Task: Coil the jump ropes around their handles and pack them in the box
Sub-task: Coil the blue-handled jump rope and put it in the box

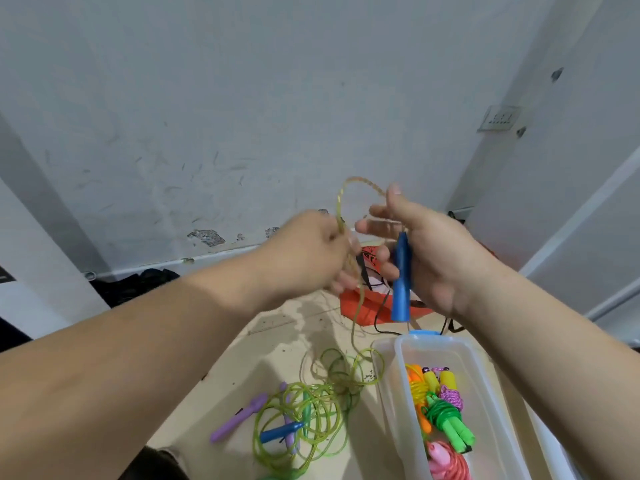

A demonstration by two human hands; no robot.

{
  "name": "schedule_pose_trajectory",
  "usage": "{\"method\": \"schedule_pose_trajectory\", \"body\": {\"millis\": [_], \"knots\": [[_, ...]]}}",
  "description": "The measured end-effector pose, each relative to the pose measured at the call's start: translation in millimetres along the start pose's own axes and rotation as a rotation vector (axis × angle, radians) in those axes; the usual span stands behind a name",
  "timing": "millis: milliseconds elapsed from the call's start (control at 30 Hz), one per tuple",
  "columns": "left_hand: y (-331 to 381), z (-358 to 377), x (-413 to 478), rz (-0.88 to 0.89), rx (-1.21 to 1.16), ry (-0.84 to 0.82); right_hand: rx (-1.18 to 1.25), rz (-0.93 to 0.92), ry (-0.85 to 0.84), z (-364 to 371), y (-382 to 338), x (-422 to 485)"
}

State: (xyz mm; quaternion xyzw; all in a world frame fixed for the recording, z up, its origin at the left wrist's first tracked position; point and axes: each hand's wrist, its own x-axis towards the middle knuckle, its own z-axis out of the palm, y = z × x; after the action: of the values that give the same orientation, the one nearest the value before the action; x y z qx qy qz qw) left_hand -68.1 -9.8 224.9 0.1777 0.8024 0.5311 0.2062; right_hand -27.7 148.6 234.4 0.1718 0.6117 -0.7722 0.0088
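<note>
left hand (311,251) fingers: motion-blurred | pink rope (446,462): cut off at bottom edge

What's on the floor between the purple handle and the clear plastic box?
In the head view, a loose tangle of green rope with a blue handle lying in it sits between the purple handle and the box.

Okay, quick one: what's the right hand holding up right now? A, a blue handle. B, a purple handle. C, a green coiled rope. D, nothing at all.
A: the right hand grips an upright blue handle, while the left hand pulls its yellowish rope.
</note>
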Motion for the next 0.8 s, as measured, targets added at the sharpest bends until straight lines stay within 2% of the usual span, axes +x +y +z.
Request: {"method": "schedule_pose_trajectory", "body": {"millis": [67,133,200,267,300,367,467,533,600,733,800], "knots": [[12,-8,2,-0.036,-0.416,0.085,-0.158,0.052,-0.102,-5,8,0],[19,-18,4,-0.037,-0.682,0.143,-0.239,0.080,-0.223,-7,15,-2],[22,-28,5,-0.025,-0.868,0.185,-0.322,0.057,-0.230,-7,18,-4],[22,-35,6,-0.050,-0.906,0.217,-0.388,0.001,-0.173,-4,17,-5],[23,-35,4,-0.077,-0.824,0.223,-0.362,-0.023,-0.132,-3,16,-5],[15,-32,1,-0.137,-0.492,0.174,-0.215,-0.057,-0.081,1,12,-5],[-1,-17,-8,-0.105,0.086,-0.119,-0.060,-0.073,-0.113,8,2,-8],[-7,-7,-14,-0.029,0.350,-0.289,0.005,-0.051,-0.142,13,-3,-11],[-11,3,-14,0.015,0.380,-0.300,0.092,-0.015,-0.167,16,-6,-12],[-16,14,-1,-0.018,0.307,-0.078,0.233,0.059,-0.131,12,-10,-10],[-16,15,3,0.021,0.323,-0.036,0.290,0.086,-0.115,7,-11,-10]]}}
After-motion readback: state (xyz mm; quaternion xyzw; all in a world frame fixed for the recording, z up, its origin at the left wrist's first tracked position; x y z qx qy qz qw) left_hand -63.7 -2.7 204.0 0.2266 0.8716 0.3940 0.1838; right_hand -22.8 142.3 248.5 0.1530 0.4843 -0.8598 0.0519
